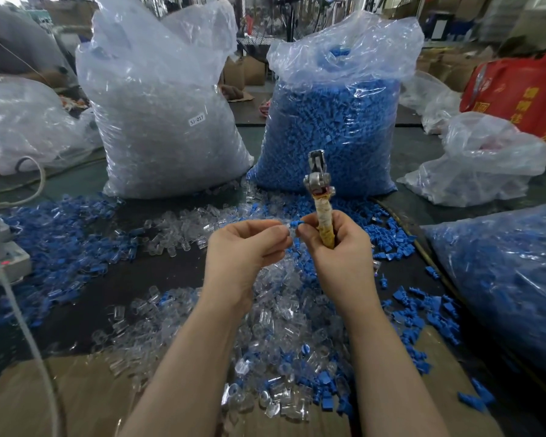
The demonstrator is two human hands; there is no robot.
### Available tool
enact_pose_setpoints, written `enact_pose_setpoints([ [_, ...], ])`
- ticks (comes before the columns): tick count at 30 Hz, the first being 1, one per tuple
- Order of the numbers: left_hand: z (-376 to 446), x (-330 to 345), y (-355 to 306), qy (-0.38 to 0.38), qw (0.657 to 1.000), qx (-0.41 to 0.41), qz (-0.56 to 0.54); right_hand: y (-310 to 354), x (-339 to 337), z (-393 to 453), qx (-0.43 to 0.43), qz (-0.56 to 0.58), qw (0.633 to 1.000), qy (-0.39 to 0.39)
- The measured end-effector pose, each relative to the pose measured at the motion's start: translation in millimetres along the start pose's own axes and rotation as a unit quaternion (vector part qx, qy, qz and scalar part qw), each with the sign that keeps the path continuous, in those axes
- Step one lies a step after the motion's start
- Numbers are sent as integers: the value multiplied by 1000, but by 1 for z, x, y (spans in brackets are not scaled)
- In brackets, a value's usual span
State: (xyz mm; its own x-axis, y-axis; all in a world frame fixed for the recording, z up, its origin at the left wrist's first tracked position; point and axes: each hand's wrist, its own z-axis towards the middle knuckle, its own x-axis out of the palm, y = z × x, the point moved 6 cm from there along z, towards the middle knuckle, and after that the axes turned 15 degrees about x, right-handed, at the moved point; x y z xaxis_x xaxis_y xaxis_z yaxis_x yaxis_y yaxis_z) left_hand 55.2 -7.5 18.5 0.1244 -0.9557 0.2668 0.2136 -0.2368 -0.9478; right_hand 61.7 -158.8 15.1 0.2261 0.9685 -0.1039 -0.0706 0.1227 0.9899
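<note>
My right hand [338, 247] grips a pliers-like metal tool [320, 197] by its tape-wrapped handle, jaws pointing up. The same hand's thumb and forefinger pinch a small blue plastic part [296, 223]. My left hand [246, 247] pinches a clear plastic cap [286, 228] right against that blue part, in mid-air above the table. Loose clear caps [284, 313] and blue parts [76, 234] lie scattered over the dark table beneath both hands.
A big bag of clear caps [161, 121] and a big bag of blue parts [331, 127] stand behind my hands. Another bag of blue parts [505, 279] lies at the right. Cardboard [85, 402] covers the near edge. A white device [0, 250] and cable sit at the left.
</note>
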Motion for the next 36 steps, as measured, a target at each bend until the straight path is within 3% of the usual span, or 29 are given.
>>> enact_pose_setpoints([
  [13,-5,12,-10,-21,994,88,54,6,0,-5,-3,1,1000,-18],
  [25,-5,10,-18,-13,956,201,212,7,3,-5,10,-5,999,37],
  [30,-4,7,-17,-32,953,202,223,7,5,-5,23,-3,997,72],
  [36,0,0,-11,-36,979,154,126,-2,-3,-2,68,-58,988,123],
])
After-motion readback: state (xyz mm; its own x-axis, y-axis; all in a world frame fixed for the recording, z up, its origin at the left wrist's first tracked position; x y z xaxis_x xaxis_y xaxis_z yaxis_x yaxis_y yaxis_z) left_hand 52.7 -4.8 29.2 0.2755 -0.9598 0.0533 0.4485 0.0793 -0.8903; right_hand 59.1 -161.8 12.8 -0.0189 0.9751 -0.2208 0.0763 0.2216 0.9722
